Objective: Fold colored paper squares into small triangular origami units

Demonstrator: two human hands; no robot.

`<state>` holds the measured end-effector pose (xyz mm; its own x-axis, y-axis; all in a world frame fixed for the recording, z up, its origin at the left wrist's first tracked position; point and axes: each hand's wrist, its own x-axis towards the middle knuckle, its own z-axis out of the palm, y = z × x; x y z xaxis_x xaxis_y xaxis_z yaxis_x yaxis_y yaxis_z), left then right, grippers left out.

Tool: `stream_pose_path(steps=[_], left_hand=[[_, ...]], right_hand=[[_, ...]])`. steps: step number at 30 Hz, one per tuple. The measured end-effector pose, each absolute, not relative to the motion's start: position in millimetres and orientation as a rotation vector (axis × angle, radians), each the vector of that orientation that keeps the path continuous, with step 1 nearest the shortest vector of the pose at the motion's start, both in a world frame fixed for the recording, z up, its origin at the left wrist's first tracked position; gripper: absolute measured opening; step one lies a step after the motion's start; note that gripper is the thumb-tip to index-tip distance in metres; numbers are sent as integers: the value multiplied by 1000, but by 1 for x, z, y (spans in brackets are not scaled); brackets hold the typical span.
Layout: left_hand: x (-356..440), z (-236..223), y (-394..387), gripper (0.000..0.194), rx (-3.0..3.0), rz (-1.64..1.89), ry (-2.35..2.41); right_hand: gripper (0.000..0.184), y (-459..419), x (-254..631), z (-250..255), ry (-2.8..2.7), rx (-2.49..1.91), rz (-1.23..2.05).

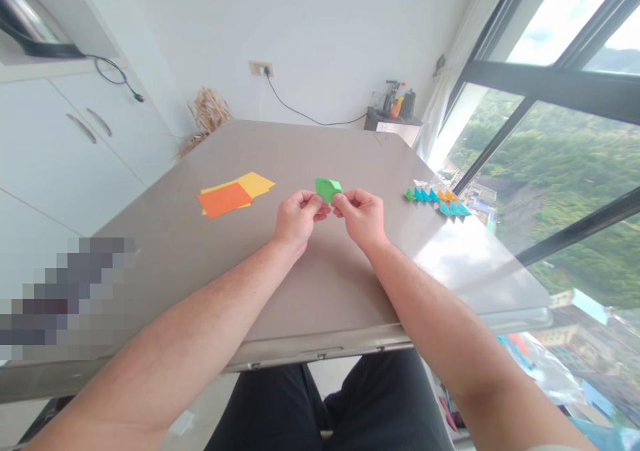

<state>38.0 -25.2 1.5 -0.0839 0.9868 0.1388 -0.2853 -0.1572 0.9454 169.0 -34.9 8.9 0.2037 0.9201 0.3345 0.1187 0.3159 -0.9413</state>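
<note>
Between my two hands, above the middle of the table, is a small piece of folded green paper (327, 187). My left hand (299, 219) pinches its lower left corner between thumb and fingers. At the lower right corner, my right hand (361, 216) grips it the same way. The fingertips nearly meet under the paper, and they hide its bottom edge. A flap shows on the paper's right side.
Left on the grey-brown table (280, 291) lie orange paper (226, 200) and yellow sheets (256, 183). Small folded paper boats (429, 195) in green, blue and orange stand in rows at the right, near the window (545, 144). A cable (305, 114) runs along the back wall.
</note>
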Motion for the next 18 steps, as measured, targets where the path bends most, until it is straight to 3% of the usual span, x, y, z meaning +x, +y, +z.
stream_pose_path(steps=[9,14,18], left_hand=[[32,1,-25,15,1049,1383,938],[32,3,-24,29,1071,1490,823],[33,1,-20,22,1063,1578,890]], right_hand=[[24,-32,176,4,-1300,-1195,728],[25,-35,174,6,-1391,-1209,816],[25,-36,172,7,-1440,-1218,863]])
